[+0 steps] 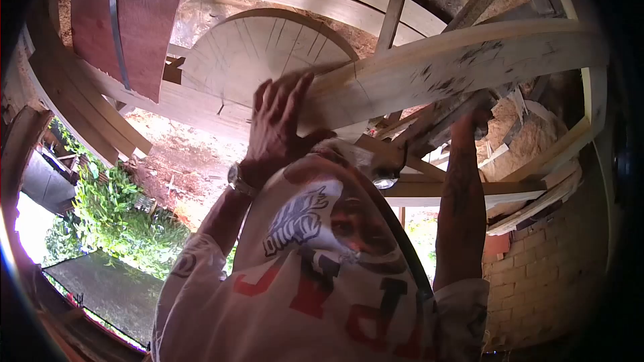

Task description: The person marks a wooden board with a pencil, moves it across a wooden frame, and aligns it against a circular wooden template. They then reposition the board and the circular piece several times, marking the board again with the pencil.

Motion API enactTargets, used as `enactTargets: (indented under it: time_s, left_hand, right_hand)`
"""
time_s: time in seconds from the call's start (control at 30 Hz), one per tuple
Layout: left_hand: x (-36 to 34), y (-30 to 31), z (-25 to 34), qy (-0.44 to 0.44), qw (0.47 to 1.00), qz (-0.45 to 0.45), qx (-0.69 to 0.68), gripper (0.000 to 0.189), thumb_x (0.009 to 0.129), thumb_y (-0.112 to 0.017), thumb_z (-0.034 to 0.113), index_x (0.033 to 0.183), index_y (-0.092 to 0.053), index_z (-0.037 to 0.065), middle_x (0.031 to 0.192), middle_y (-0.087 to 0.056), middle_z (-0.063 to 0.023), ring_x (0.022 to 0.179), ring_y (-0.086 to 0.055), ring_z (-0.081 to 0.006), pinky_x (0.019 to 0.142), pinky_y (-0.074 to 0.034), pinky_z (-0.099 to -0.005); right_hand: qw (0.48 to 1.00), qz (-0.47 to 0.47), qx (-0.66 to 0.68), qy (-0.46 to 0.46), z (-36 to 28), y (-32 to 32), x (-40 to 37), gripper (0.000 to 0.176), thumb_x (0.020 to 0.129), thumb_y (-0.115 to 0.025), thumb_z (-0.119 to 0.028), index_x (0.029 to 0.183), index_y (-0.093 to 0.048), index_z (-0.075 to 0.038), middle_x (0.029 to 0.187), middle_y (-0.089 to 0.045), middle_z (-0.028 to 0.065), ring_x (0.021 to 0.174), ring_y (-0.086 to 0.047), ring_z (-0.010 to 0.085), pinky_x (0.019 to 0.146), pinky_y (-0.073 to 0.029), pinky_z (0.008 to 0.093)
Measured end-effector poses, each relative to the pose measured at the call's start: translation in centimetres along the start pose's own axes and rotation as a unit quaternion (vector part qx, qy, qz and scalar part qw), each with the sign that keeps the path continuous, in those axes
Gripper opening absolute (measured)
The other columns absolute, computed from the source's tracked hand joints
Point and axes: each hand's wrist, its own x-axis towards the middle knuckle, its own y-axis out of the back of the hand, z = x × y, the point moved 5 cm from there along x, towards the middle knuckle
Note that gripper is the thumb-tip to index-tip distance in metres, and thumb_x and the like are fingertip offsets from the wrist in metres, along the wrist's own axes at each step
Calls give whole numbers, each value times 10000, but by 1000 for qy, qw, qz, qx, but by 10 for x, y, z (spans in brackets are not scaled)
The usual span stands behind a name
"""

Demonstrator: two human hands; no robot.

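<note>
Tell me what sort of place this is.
Probably an outdoor building site. Curved timber arch framing is being put up overhead, next to a bare brick wall. Beyond them are reddish bare earth and greenery.

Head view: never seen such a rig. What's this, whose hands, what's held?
No machine: one fisheye camera worn on a person's head. The person in the white printed shirt faces it, so this seems to be a co-worker; the wearer's own hands do not show. The co-worker's hand with the wristwatch presses against a curved wooden plank overhead; the other hand reaches up to its underside. Around: more timber framing, a brick wall, greenery.
</note>
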Motion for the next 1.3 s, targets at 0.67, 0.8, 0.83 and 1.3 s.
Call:
enactTargets:
  time_s: [0.67, 0.8, 0.83, 1.3]
  left_hand:
    - [-18, -29, 2, 21, 997, 75, 16, 709, 685, -724, 138, 1325, -444, 18, 1282, -538, -190, 1216, -510, -378, 1032, -413, -475]
    - [-17, -32, 0, 25, 997, 72, 8, 722, 663, -718, 124, 1321, -439, 16, 1272, -526, -202, 1206, -504, -381, 1035, -403, -479]
    - [-17, -31, 1, 26, 997, 70, 8, 721, 663, -717, 122, 1319, -437, 15, 1277, -522, -203, 1206, -502, -381, 1034, -402, -480]
    - [-11, -27, 6, 39, 997, 60, 3, 710, 664, -704, 97, 1310, -427, 0, 1287, -502, -214, 1205, -489, -393, 1027, -395, -489]
  right_hand:
    - [873, 22, -398, 281, 15, 40, -70, 338, 896, -620, -240, 1202, -643, -98, 1131, -636, 136, 890, -645, 306, 642, -516, 478]
    - [795, 93, -491, 344, 39, 118, -142, 321, 906, -599, -184, 1174, -692, -34, 1180, -655, 221, 903, -656, 397, 632, -501, 532]
    - [784, 118, -508, 336, 44, 125, -153, 337, 905, -602, -187, 1191, -685, -29, 1171, -655, 235, 914, -656, 417, 638, -499, 552]
    - [801, 157, -493, 301, 35, 92, -126, 352, 875, -645, -225, 1193, -690, -80, 1186, -654, 194, 1003, -635, 420, 644, -525, 540]
